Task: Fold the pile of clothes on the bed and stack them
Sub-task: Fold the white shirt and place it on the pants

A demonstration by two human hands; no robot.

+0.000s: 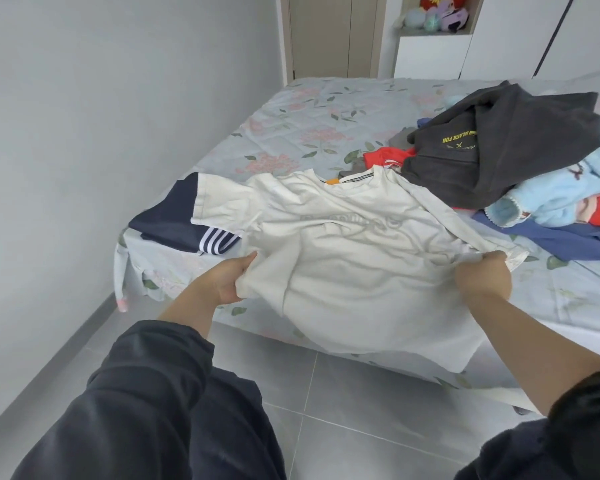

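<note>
Gripping the white t-shirt at both sides, left hand and right hand had fingers curled into fabric, stretching it flat over the bed edge, probably for folding; pile sat right.

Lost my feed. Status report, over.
Left hand, right hand grip white T-shirt sides. Spread over bed edge. Navy garment under its sleeve; pile at right.

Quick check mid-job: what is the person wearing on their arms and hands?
Both arms wear dark, near-black fabric sleeves. The left sleeve and right sleeve are bunched up, leaving the forearms bare. The left hand and right hand are bare: no gloves, and no watch, ring or bracelet shows.
</note>
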